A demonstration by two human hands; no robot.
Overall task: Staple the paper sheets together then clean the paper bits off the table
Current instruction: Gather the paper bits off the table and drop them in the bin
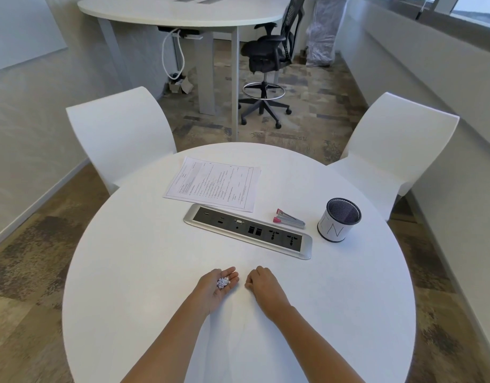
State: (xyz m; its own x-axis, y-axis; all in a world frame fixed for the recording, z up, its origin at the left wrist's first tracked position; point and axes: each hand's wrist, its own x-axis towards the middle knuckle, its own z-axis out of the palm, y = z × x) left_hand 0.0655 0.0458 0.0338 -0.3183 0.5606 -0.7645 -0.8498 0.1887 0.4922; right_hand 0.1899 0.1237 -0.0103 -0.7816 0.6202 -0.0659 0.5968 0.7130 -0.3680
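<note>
Head view, looking down on a round white table (pixel 127 272). Near the front edge, left hand (pixel 219 284) palm up, fingers relaxed and slightly cupped, carrying a small heap of white bits (pixel 223 283) in the hollow of the palm. Just beside it to the right, apart by a narrow gap, right hand (pixel 259 281) knuckles up, fingers curled under, resting on the tabletop; nothing seen inside the curl, underside hidden. Both forearms bare, reaching in from the bottom edge.

Farther out, across the middle of the table, a long silver panel (pixel 248 230) set flush into the top, dark face with sockets and ports, lying at a slant from upper left to lower right. Just beyond its left half, sheets (pixel 215 183) lying flat, printed side up, near corner close to the panel; stapled or not, impossible to tell. Just beyond the panel's right half, stapler (pixel 288 217) lying on the table, pink at the left end, grey metal toward the right, between sheets and cup. Right of the stapler, well apart from both hands, cup (pixel 339 223) upright, dark mesh inside, white wrap with handwritten letters on the side.

Behind the table, two white chairs, one at the left (pixel 122 134), one at the right (pixel 398 150). Farther back, a black office chair (pixel 266 59) beside a second white table (pixel 183 9).
</note>
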